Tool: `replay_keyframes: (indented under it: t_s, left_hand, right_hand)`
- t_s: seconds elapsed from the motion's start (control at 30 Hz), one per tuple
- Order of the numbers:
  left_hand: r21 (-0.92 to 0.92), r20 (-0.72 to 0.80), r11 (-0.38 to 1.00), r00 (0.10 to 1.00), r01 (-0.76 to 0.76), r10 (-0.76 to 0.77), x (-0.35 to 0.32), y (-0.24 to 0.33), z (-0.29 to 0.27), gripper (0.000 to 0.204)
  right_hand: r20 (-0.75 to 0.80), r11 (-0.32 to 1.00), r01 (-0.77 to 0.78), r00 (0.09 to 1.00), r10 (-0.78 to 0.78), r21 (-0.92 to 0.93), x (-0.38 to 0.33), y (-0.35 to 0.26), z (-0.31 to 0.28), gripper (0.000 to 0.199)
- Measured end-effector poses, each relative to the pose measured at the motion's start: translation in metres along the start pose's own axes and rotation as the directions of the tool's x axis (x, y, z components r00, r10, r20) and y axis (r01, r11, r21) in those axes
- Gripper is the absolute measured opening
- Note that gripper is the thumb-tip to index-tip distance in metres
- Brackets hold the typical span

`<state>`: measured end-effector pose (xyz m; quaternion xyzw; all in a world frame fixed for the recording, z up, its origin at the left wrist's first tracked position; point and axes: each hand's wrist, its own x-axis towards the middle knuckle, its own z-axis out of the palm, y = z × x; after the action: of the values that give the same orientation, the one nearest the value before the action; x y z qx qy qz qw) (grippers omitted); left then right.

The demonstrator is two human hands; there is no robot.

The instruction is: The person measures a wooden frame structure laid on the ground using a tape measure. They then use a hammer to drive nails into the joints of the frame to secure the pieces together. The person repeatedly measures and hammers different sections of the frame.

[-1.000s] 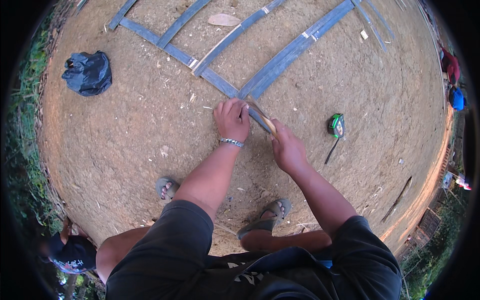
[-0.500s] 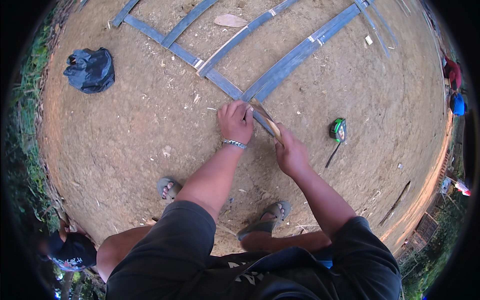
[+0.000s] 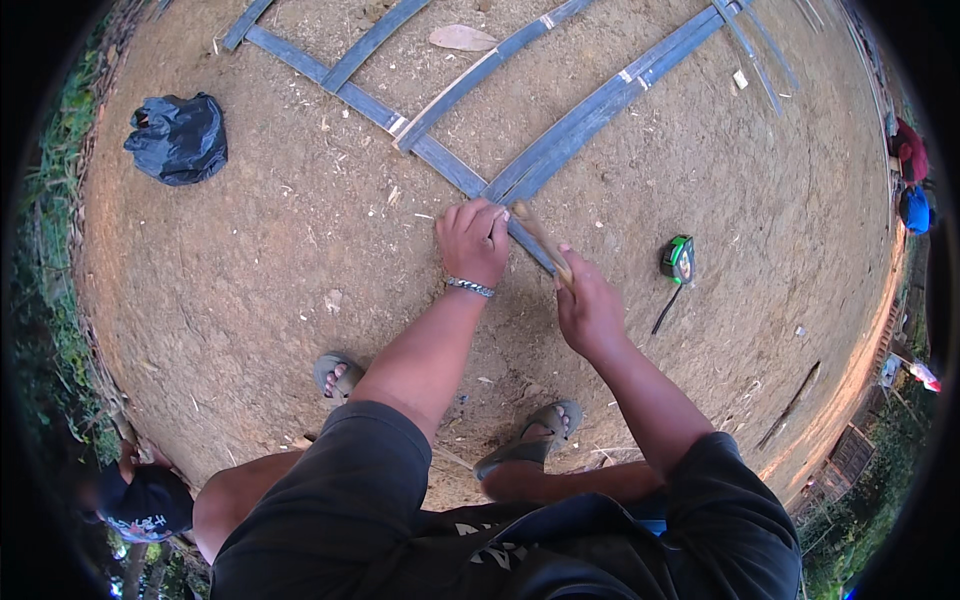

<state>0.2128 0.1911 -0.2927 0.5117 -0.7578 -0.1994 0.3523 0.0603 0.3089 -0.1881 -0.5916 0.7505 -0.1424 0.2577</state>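
Observation:
My left hand (image 3: 473, 241) rests at the near corner of a frame of blue-grey flat strips (image 3: 455, 168). Its fingers are bent and pressed together over the strip; whatever they pinch is hidden under them. A silvery chain bracelet circles that wrist. My right hand (image 3: 590, 308) is closed around the lower end of a tan wooden stick (image 3: 541, 238), slightly blurred. The stick slants up and left over the strip's near end, its tip beside my left fingertips. I cannot tell whether it is a plain stick or a tool's handle.
On the bare earth, a green and black tape measure (image 3: 678, 259) lies to the right. A black plastic bag (image 3: 177, 139) sits at the left. A dry leaf (image 3: 462, 38) lies among the strips. Another person (image 3: 146, 500) is at the lower left edge.
My right hand has shifted slightly right, and the stick has moved and turned a little with it. The left hand stays in place on the strip.

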Motion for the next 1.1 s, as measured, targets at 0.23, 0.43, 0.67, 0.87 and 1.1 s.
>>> replay_keyframes:
  t_s: [0.23, 0.43, 0.67, 0.87, 1.1]
  left_hand:
    - [0.031, 0.009, 0.999, 1.000, 0.028, -0.028, -0.001, -0.001, 0.000, 0.012]
    - [-0.047, 0.056, 0.998, 0.998, 0.035, -0.032, -0.001, 0.003, -0.005, 0.022]
    - [0.032, -0.027, 0.999, 1.000, 0.016, -0.015, 0.000, 0.000, 0.001, 0.010]
    - [-0.025, 0.000, 1.000, 1.000, 0.016, -0.016, -0.001, -0.001, 0.000, 0.022]
    - [-0.021, 0.045, 0.999, 0.999, 0.028, -0.027, -0.001, 0.001, -0.002, 0.024]
  right_hand:
    - [-0.018, 1.000, 0.024, 1.000, -0.024, 0.017, 0.002, -0.009, -0.008, 0.062]
    - [0.050, 1.000, -0.026, 0.998, 0.027, -0.007, 0.000, 0.010, 0.005, 0.065]
    - [-0.024, 0.999, 0.033, 0.999, -0.033, 0.025, -0.002, 0.001, 0.001, 0.062]
    - [-0.008, 1.000, 0.013, 1.000, -0.012, 0.010, 0.002, -0.001, -0.002, 0.061]
    - [0.121, 0.993, -0.095, 0.987, 0.103, -0.070, 0.000, -0.005, -0.004, 0.060]
